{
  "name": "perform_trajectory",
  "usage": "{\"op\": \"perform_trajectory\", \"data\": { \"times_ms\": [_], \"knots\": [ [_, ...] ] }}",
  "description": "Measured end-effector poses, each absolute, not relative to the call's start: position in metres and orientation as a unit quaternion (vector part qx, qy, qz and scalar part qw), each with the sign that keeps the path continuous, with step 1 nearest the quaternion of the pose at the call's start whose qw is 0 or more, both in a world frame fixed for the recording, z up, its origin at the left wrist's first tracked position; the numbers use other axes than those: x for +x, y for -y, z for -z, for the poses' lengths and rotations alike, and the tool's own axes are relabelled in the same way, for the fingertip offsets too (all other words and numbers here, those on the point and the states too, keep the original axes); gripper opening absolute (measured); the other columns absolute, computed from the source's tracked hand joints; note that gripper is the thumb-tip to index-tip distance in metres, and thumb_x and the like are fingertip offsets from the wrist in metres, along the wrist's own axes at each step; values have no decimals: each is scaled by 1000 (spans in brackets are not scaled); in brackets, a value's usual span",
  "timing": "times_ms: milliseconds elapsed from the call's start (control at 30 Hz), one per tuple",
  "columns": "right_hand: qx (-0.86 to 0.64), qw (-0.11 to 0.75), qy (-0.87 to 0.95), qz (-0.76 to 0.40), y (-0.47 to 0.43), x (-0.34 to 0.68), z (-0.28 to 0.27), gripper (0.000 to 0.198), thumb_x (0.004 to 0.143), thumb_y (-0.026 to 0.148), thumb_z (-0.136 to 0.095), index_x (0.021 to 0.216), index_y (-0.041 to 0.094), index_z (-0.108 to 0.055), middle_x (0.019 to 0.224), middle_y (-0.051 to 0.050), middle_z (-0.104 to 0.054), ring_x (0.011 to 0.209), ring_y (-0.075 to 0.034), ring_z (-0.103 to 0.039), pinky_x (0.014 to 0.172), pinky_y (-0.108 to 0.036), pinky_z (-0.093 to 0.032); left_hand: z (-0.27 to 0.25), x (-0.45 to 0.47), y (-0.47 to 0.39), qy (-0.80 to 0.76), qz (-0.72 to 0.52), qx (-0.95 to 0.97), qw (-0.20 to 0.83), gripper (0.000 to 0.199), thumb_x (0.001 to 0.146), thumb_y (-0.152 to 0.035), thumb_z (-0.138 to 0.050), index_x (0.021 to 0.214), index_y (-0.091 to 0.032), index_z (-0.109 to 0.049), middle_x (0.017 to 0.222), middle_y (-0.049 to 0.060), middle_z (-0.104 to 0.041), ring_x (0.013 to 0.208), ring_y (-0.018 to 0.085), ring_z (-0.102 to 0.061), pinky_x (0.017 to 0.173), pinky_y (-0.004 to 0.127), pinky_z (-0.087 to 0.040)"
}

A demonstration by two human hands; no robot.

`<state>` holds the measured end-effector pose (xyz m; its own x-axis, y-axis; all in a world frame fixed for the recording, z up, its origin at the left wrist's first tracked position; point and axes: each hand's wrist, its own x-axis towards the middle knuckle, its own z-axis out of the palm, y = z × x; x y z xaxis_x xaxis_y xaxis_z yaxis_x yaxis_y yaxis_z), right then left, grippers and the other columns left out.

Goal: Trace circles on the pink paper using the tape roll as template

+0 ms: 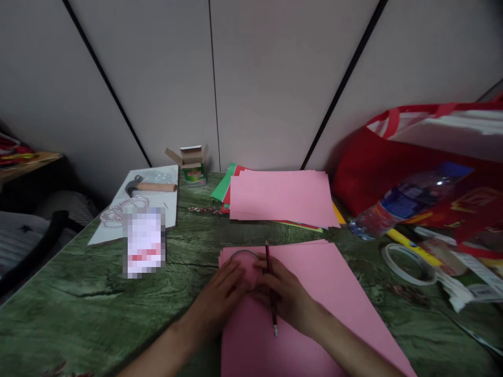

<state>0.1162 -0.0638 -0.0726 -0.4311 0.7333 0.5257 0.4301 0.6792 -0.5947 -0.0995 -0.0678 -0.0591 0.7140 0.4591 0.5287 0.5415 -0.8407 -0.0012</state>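
Note:
A stack of pink paper [310, 293] lies on the green wood-patterned table in front of me. On its upper left part rests a thin grey ring [244, 252]; only its far arc shows between my hands. My left hand [226, 293] lies over the ring's left side, fingers bent and pressing on it. My right hand [286, 296] is closed around a dark pencil [274, 309], its pointed end away from me and its pale end towards me. The right fingertips also touch the ring's right side. The ring's near part is hidden by my fingers.
More pink sheets [279, 196] lie at the back over coloured paper. Left are a phone [144, 242], hammer [155, 187], beads [121, 212] and small box [193, 170]. Right are a bottle [404, 201], tape roll [406, 264], yellow cutter [412, 247] and red bag [353, 162].

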Motion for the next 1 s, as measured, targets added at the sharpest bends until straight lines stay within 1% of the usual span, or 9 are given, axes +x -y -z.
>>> {"op": "perform_trajectory", "data": {
  "times_ms": [133,233,367,433,500,600,700,867,1000],
  "knots": [
    [-412,459,737,-274,63,119,54,12,87,27,-54,95,23,-63,110,-9,-64,116,-24,-54,97,-41,-45,56,-99,67,297,235,-921,96,29,92,-11,-38,114,-16,-55,119,10,-60,129,22,-39,96,38,-47],
    [-452,517,614,-390,53,122,34,21,92,37,-45,98,24,-60,99,-7,-69,104,-22,-62,95,-41,-46,54,-98,68,310,209,-922,101,29,89,-10,-41,112,-17,-57,119,9,-59,126,23,-41,96,37,-46],
    [-429,565,458,-536,23,119,16,39,87,56,-45,102,23,-61,75,-2,-71,79,-21,-69,80,-38,-53,52,-89,69,316,189,-920,136,30,87,-10,-43,114,-15,-56,124,13,-54,128,29,-38,98,44,-42],
    [-430,570,404,-572,5,113,15,51,83,64,-43,94,20,-66,65,-2,-68,68,-19,-68,70,-34,-55,49,-79,70,338,166,-914,150,34,87,-12,-43,119,-16,-52,126,15,-52,128,32,-37,98,50,-40],
    [-440,574,356,-592,-10,105,20,56,79,68,-45,82,17,-69,57,-1,-64,57,-17,-65,64,-32,-55,49,-66,72,382,128,-903,151,36,89,-16,-43,124,-17,-49,127,16,-50,126,34,-38,96,57,-38],
    [-445,587,316,-598,-24,94,36,47,71,62,-59,74,17,-70,51,2,-59,48,-13,-59,57,-28,-53,54,-49,75,448,87,-875,163,36,88,-21,-46,124,-18,-51,125,17,-52,119,38,-46,90,62,-39],
    [-440,598,339,-578,-26,89,53,34,63,50,-72,71,18,-69,51,5,-57,48,-11,-56,56,-26,-52,65,-42,80,488,90,-851,171,40,86,-24,-50,126,-20,-51,124,16,-54,115,35,-50,92,59,-38],
    [-426,598,370,-569,-22,93,60,30,68,49,-68,74,19,-68,51,5,-55,49,-12,-53,58,-29,-53,78,-43,84,480,128,-847,189,42,82,-25,-53,123,-17,-53,124,17,-54,116,35,-48,97,60,-31],
    [-453,567,429,-538,-19,92,56,28,67,46,-70,76,20,-65,59,3,-60,53,-13,-57,58,-29,-52,76,-42,85,480,149,-845,183,47,80,-23,-53,126,-15,-50,126,19,-52,119,35,-45,98,58,-32]
  ]
}}
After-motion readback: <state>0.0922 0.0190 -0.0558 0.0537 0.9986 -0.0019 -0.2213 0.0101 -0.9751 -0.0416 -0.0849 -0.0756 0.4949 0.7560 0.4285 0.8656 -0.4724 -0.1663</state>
